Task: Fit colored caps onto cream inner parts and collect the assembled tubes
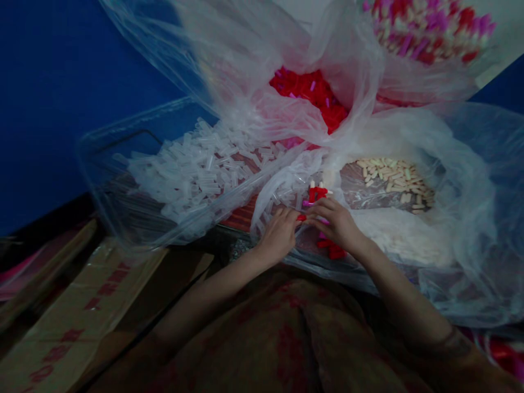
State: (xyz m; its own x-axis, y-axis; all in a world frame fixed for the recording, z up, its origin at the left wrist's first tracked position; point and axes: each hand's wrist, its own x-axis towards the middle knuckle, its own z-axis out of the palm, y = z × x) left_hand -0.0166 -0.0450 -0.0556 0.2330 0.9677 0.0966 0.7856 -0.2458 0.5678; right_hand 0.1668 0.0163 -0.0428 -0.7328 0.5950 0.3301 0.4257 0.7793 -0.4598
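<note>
Near the table's front edge, my left hand (279, 236) is closed, its fingertips pinching a small red plastic piece (302, 217). My right hand (336, 219) is right beside it, fingers bent together at the other end of that piece; whatever they hold is hidden. Just beyond the fingers lie red pieces with pale tips (318, 193) and a magenta piece (308, 203). More red pieces (331, 249) rest under my right hand. Clear short tubes (286, 194) lie in a plastic bag by my left hand.
A clear bin (135, 248) at left holds many translucent tubes (200, 164). Behind, a plastic bag holds red pieces (315, 98). Cream-coloured pegs (399, 177) lie in an open bag at right. Mixed coloured pieces (429, 27) are heaped at the back. A cardboard box (73, 327) stands lower left.
</note>
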